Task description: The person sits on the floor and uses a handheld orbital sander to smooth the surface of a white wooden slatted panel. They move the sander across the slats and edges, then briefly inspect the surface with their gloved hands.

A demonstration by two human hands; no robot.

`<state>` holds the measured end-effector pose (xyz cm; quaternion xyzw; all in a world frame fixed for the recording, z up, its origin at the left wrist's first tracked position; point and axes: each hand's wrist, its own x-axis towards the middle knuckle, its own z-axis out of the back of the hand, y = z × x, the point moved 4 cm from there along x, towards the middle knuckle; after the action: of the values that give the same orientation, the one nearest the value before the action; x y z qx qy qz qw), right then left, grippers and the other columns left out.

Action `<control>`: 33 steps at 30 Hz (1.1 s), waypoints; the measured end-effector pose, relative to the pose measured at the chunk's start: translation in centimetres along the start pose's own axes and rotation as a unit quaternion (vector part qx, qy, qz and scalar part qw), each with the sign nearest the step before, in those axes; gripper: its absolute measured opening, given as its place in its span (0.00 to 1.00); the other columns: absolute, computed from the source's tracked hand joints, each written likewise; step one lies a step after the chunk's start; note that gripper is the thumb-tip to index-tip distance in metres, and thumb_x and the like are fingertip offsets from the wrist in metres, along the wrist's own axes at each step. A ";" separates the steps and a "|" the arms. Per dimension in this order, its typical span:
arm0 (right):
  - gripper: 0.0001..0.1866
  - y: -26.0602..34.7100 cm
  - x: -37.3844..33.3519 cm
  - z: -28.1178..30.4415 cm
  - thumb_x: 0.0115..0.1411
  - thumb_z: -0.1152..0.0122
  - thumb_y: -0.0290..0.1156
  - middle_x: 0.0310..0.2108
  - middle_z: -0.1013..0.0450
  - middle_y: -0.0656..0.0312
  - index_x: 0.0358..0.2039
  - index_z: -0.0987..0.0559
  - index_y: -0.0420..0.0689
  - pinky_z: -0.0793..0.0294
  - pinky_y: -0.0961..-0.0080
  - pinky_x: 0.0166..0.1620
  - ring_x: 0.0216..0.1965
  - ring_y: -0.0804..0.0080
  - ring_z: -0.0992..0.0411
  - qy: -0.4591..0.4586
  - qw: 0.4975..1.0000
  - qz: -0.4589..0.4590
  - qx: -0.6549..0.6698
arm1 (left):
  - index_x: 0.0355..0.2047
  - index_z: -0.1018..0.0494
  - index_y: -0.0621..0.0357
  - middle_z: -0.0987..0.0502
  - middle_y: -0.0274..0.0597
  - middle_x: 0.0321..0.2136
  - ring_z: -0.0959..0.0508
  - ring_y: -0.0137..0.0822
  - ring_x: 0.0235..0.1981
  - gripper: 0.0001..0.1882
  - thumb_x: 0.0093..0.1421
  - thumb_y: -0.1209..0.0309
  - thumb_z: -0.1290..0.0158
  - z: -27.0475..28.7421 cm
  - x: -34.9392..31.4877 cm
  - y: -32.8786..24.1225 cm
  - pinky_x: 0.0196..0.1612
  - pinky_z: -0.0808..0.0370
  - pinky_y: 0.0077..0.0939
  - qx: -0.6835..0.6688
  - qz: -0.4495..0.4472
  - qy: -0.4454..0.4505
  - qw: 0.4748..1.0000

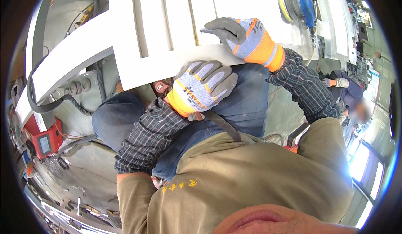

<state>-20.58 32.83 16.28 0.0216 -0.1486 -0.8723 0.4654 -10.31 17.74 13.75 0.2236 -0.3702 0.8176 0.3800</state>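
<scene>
Both of my hands wear blue-grey knit gloves with dark coated fingers and orange cuffs. My left hand (205, 85) is over my lap, just below the near edge of a white slatted panel (167, 66). Its fingers curl inward, and whatever may be in them is hidden. My right hand (249, 39) rests at the panel's near edge, farther right. Its fingers are bent and pressed together, pointing left over the panel; anything between them is too small to make out. Beside my left wrist, a small red tool (160, 87) with a pale face is partly covered.
A blue sander (299, 7) with a yellow pad lies on the panel at the far right. A black hose (31, 87) loops over the white frame at left. A red box (46, 139) with a display stands on the floor. Another person (349, 91) works at right.
</scene>
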 end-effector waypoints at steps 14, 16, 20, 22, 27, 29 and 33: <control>0.15 -0.4 0.5 0.9 0.67 0.46 0.27 0.49 0.21 0.57 0.53 0.20 0.46 0.20 0.70 0.49 0.46 0.60 0.20 0.073 0.987 -0.019 0.143 | 0.48 0.19 0.40 0.19 0.31 0.47 0.18 0.38 0.46 0.25 0.45 0.63 0.39 0.1 -0.7 -0.1 0.47 0.22 0.39 0.018 -0.001 0.018 1.000; 0.15 -0.6 0.3 0.8 0.65 0.44 0.26 0.49 0.21 0.58 0.52 0.20 0.46 0.20 0.70 0.48 0.47 0.60 0.20 0.074 0.992 0.020 0.096 | 0.48 0.19 0.41 0.19 0.32 0.47 0.18 0.38 0.46 0.25 0.45 0.63 0.38 0.1 -0.7 -0.1 0.47 0.22 0.39 0.019 -0.002 0.015 1.000; 0.18 0.2 0.1 0.2 0.61 0.43 0.22 0.51 0.21 0.60 0.52 0.20 0.46 0.19 0.70 0.47 0.48 0.61 0.20 0.016 0.999 0.017 -0.043 | 0.47 0.19 0.41 0.19 0.32 0.46 0.18 0.39 0.45 0.25 0.45 0.63 0.38 0.2 -0.4 -0.2 0.46 0.22 0.39 0.017 -0.003 0.015 1.000; 0.19 -0.1 0.2 0.1 0.59 0.42 0.21 0.51 0.21 0.61 0.52 0.20 0.46 0.19 0.70 0.46 0.47 0.61 0.20 0.005 1.000 0.026 -0.009 | 0.47 0.19 0.41 0.19 0.31 0.45 0.18 0.39 0.45 0.24 0.45 0.63 0.38 0.1 -0.5 -0.1 0.46 0.22 0.38 0.019 0.001 0.005 1.000; 0.19 -0.2 0.3 0.4 0.59 0.42 0.21 0.52 0.21 0.60 0.52 0.20 0.46 0.19 0.70 0.46 0.45 0.60 0.19 0.063 0.996 -0.018 0.057 | 0.47 0.23 0.42 0.23 0.30 0.44 0.21 0.36 0.45 0.23 0.48 0.62 0.40 -0.2 -0.8 -0.1 0.43 0.24 0.38 0.019 -0.004 0.000 1.000; 0.20 -0.4 0.1 0.5 0.59 0.42 0.21 0.52 0.21 0.60 0.52 0.20 0.46 0.18 0.70 0.46 0.44 0.60 0.19 0.103 0.988 -0.055 0.101 | 0.47 0.23 0.42 0.23 0.30 0.43 0.21 0.36 0.45 0.23 0.48 0.62 0.40 -0.1 -0.7 -0.1 0.43 0.24 0.37 0.018 -0.008 -0.003 1.000; 0.18 -0.2 0.1 0.4 0.61 0.43 0.22 0.51 0.21 0.60 0.52 0.21 0.45 0.19 0.71 0.46 0.43 0.60 0.19 0.017 1.000 0.024 0.000 | 0.47 0.23 0.42 0.22 0.30 0.43 0.21 0.36 0.44 0.22 0.48 0.62 0.40 0.0 -0.1 0.0 0.43 0.23 0.37 0.012 -0.005 -0.004 1.000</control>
<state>-20.86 32.97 16.58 0.0328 -0.1408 -0.8604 0.4887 -10.27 17.68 13.65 0.2331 -0.3605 0.8193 0.3801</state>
